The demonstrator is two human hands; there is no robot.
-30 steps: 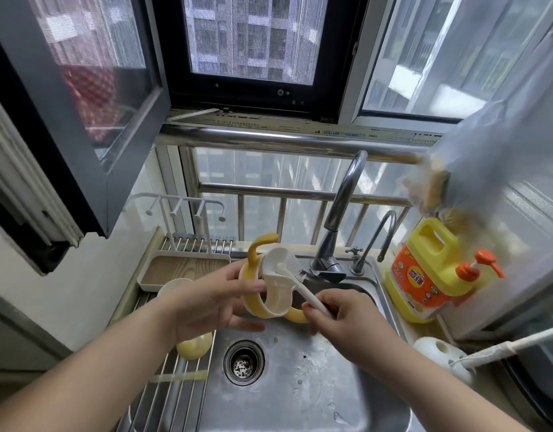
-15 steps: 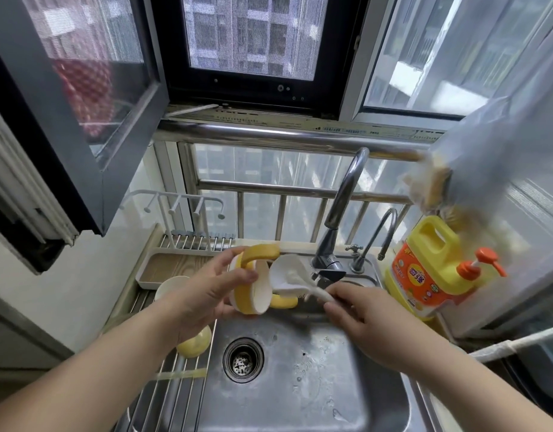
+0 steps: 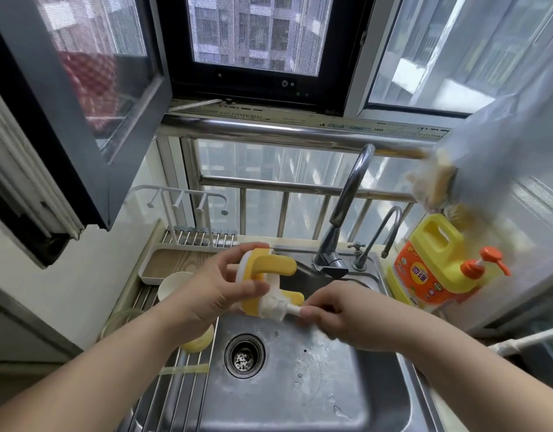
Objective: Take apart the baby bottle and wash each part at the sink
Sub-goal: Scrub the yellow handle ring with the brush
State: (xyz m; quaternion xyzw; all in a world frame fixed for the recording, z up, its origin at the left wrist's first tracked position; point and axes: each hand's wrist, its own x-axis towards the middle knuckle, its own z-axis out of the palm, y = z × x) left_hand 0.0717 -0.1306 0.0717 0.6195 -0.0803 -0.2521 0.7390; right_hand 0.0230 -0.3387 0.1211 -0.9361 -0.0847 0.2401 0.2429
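Note:
My left hand grips the yellow-and-white handled collar of the baby bottle above the steel sink. A pale silicone nipple and straw piece sticks out of the collar toward the right. My right hand pinches the white end of that piece between thumb and fingers. Both hands hover over the basin, left of the tap spout. On the wire rack at the left stand a cream cup-like part and a yellow rounded part, half hidden by my left wrist.
A tall curved tap and a smaller tap rise behind the sink. A yellow dish-soap jug with an orange pump stands at the right. The drain lies below my hands. A white tray sits back left.
The collar has turned in my left hand and dropped lower over the basin. My right hand has moved down and now pinches the straw piece at the collar's underside.

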